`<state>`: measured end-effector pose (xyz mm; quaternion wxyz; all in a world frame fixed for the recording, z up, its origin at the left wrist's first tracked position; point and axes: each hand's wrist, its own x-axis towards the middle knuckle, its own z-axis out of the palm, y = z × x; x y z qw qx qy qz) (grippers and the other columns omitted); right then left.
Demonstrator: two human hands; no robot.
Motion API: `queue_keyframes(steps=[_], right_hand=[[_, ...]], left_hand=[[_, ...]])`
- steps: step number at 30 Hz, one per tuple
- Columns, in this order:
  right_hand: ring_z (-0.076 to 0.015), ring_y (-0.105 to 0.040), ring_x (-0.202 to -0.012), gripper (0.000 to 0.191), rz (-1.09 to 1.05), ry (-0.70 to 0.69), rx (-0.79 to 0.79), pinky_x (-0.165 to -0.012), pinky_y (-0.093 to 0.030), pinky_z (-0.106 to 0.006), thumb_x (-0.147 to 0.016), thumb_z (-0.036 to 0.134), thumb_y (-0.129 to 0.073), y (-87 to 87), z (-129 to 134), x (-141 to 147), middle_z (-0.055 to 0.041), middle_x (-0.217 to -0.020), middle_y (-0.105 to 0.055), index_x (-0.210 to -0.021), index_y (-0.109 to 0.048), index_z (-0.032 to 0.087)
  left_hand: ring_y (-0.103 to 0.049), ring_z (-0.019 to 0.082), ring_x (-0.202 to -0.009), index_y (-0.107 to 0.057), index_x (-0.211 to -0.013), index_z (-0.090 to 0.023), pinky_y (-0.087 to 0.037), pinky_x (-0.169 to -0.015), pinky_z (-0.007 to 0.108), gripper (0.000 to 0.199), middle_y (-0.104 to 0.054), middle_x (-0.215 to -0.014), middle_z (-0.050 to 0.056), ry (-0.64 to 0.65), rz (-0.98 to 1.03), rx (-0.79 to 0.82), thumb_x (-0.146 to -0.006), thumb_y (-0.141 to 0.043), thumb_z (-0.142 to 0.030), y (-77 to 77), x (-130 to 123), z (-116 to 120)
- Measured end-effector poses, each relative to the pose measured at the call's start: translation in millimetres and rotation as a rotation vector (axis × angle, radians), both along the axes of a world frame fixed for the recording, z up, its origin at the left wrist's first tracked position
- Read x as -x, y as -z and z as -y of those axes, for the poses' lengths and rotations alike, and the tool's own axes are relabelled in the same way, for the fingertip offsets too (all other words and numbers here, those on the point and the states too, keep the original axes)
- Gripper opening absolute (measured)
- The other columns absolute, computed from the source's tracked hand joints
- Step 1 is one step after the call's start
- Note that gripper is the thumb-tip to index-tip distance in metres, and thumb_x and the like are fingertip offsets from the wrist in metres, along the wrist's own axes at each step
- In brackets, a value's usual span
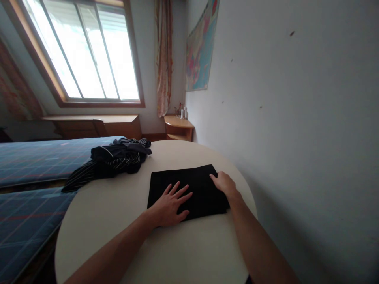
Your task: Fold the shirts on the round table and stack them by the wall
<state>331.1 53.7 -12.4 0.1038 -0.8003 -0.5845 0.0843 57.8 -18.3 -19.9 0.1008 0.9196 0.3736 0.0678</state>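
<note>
A black folded piece of clothing (198, 185) lies flat on the round cream table (112, 221), its garment kind not clear. My left hand (171, 205) rests palm down on its lower left part, fingers spread. At the upper right edge my right hand (223, 183) grips the cloth, thumb on top and the other fingers hidden at or below the edge. A heap of dark, partly striped clothes (118, 156) lies at the table's far left rim, some of it hanging over towards the bed.
Blue plaid mattresses (38, 161) adjoin the table on the left. A white wall (296, 138) runs close along the right. Beyond the table stand a small corner shelf (179, 122) with small items and a low wooden desk (118, 124) under the window (89, 51).
</note>
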Motion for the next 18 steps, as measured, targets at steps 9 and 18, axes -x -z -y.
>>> queue_keyframes(steps=[9, 18], right_hand=[[-0.0274, -0.067, -0.108, 0.047, -0.15, -0.088, -0.116, -0.091, -0.048, -0.035, -0.097, 0.031, -0.048, -0.4, 4.3, -0.9, -0.016, -0.117, -0.07, -0.142, -0.04, 0.017], [-0.018, -0.054, -0.129, 0.042, -0.234, -0.344, -0.289, -0.111, -0.037, -0.03, -0.095, 0.02, -0.047, -23.4, -2.0, -0.8, -0.0058, -0.139, -0.06, -0.134, -0.06, 0.022]], left_hand=[[-0.004, 0.039, -0.15, -0.03, -0.154, -0.038, -0.01, -0.117, 0.065, 0.068, -0.015, -0.165, 0.004, 0.031, -0.002, -0.009, -0.091, -0.054, -0.05, 0.7, -2.7, 2.6], [-0.01, 0.036, -0.151, -0.037, -0.152, -0.034, -0.012, -0.119, 0.06, 0.064, -0.021, -0.164, 0.006, 0.002, 0.056, 0.04, -0.094, -0.043, -0.063, -3.8, -1.7, -0.8]])
